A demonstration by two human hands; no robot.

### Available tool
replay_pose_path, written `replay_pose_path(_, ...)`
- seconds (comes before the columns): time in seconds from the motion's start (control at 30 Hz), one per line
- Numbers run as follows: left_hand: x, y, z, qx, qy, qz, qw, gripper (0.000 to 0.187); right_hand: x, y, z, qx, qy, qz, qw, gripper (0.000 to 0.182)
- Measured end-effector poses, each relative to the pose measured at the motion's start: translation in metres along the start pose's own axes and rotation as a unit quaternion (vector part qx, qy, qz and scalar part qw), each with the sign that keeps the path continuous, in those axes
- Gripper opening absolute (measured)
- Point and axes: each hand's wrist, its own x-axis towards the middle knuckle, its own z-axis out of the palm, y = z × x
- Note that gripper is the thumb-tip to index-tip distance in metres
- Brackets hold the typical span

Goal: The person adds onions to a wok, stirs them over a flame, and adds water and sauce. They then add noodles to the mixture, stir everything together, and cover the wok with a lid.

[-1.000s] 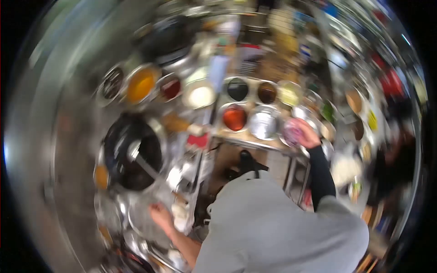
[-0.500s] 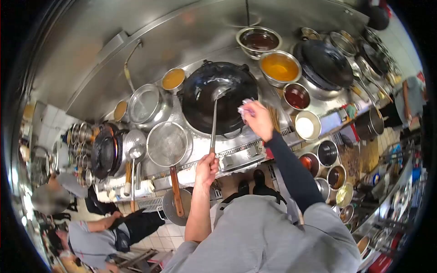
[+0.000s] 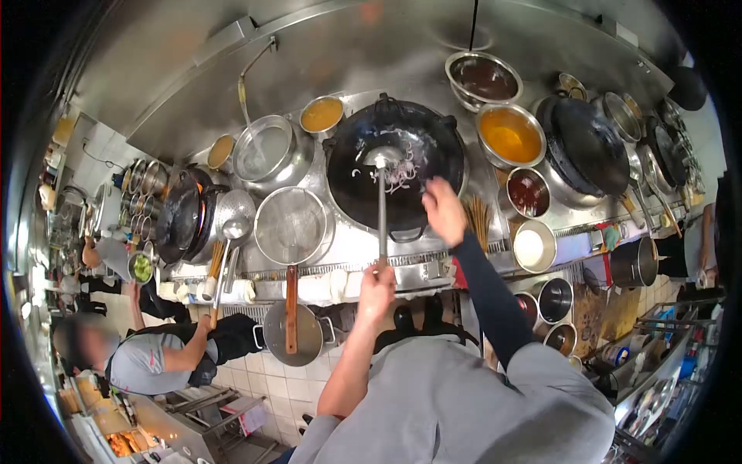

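Observation:
My left hand [image 3: 376, 292] is wrapped round the grip of a long metal ladle [image 3: 382, 209]. The ladle's bowl rests in a large black wok [image 3: 359, 185] in front of me. Thin, pale purple onion slices [image 3: 400, 172] lie in the wok, mostly just right of the ladle's bowl. Over the wok's right edge is my right hand [image 3: 446, 213], its fingers loosely apart with nothing visible in them.
A round strainer [image 3: 291, 228] with a wooden handle lies left of the wok. On the right stand a bowl of orange liquid [image 3: 510, 134], a bowl of dark red sauce [image 3: 529, 192] and a white-filled pot [image 3: 534, 246]. A co-worker [image 3: 158, 359] stands at the left, holding a perforated skimmer [image 3: 235, 215].
Onion slices have left my right hand and now lie in the wok. The view has shifted. At the left, the co-worker is now more upright, with a hand on the skimmer's handle.

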Motion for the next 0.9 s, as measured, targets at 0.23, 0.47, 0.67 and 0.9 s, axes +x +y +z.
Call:
replay_pose_path(0.23, -0.030, -0.001, -0.026, 0.218, -0.313, -0.047, 0.923, 0.041, -0.145, -0.069, -0.046, -0.022, -0.205, 0.201, 0.958, 0.048)
replay_pose_path(0.47, -0.026, -0.038, -0.095, 0.152, -0.233, -0.059, 0.959, 0.038, -0.126, -0.033, -0.060, -0.002, -0.150, 0.162, 0.975, 0.026)
replay_pose_path(0.67, -0.025, -0.035, -0.116, 0.145, -0.186, -0.027, 0.971, 0.030, -0.089, -0.031, -0.001, -0.041, -0.070, 0.261, 0.962, 0.036)
replay_pose_path(0.9, -0.043, -0.048, -0.126, 0.139, -0.175, -0.035, 0.974, 0.035, -0.106, -0.091, -0.035, 0.051, -0.229, 0.163, 0.958, 0.035)
